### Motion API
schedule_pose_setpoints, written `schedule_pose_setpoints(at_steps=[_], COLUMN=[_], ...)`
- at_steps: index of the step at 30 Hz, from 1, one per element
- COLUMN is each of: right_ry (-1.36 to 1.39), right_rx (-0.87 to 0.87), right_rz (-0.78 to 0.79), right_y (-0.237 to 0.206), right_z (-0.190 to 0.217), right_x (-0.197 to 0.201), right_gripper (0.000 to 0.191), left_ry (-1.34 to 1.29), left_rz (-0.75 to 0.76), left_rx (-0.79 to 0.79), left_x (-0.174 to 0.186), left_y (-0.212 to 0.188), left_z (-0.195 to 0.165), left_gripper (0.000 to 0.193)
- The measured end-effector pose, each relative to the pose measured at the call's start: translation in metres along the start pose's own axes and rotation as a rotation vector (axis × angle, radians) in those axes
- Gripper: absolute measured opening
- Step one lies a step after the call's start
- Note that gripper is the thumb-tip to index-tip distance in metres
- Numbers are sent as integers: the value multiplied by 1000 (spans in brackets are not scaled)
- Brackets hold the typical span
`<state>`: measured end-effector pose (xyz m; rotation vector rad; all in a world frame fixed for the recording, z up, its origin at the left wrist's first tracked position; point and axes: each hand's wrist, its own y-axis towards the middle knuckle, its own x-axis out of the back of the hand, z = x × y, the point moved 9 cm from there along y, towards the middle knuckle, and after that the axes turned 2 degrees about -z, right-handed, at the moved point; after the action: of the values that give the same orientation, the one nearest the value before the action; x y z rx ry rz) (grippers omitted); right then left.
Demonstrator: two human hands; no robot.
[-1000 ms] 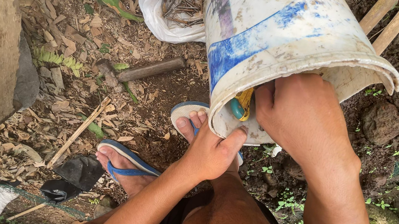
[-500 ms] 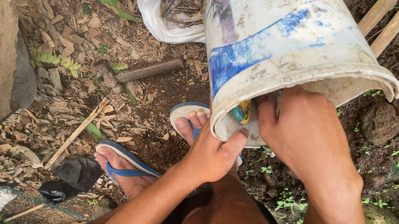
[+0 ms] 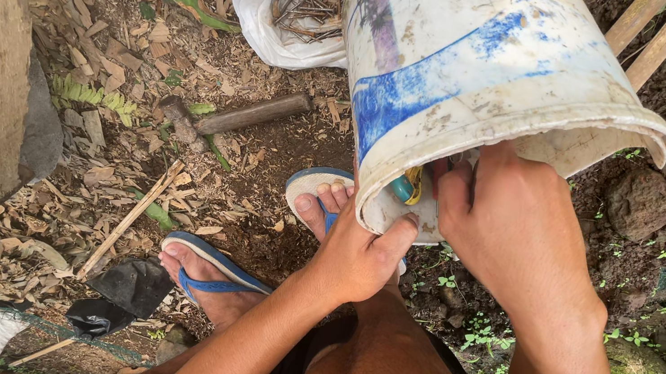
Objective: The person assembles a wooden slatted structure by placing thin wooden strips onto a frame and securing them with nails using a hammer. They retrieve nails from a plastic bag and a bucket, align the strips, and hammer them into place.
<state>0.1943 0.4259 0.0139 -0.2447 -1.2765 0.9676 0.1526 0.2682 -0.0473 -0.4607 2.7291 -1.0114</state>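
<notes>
Two hands at tilted bucket (image 3: 482,67) | left hand (image 3: 357,255) grip clamped on rim | right hand (image 3: 508,227) fingers inside, grip unclear

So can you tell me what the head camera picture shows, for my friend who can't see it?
A person tips a dirty white plastic bucket with blue smears toward themselves, left hand gripping its rim and right hand reaching inside. Below are feet in blue flip-flops on leaf-strewn dirt, with a white plastic bag of rusty nails behind.

Chip-strewn dirt ground (image 3: 140,89): hammer (image 3: 236,117), nail bag (image 3: 278,4).
</notes>
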Motion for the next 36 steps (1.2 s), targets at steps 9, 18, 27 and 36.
schedule_pose_setpoints(at_steps=[9, 18, 27, 36], right_ry=[36, 119, 197, 104], right_rx=[54, 3, 20, 25], right_rz=[-31, 25, 73, 0], right_y=[1, -10, -20, -18], right_z=[6, 15, 24, 15], right_x=[2, 1, 10, 15], right_gripper=[30, 26, 27, 21], left_ry=[-1, 4, 0, 34], left_rz=[-19, -1, 33, 3], left_rx=[-41, -49, -139, -101], left_x=[2, 1, 0, 0], left_y=[0, 1, 0, -1], left_z=[-4, -4, -15, -10], left_gripper=[38, 23, 22, 29])
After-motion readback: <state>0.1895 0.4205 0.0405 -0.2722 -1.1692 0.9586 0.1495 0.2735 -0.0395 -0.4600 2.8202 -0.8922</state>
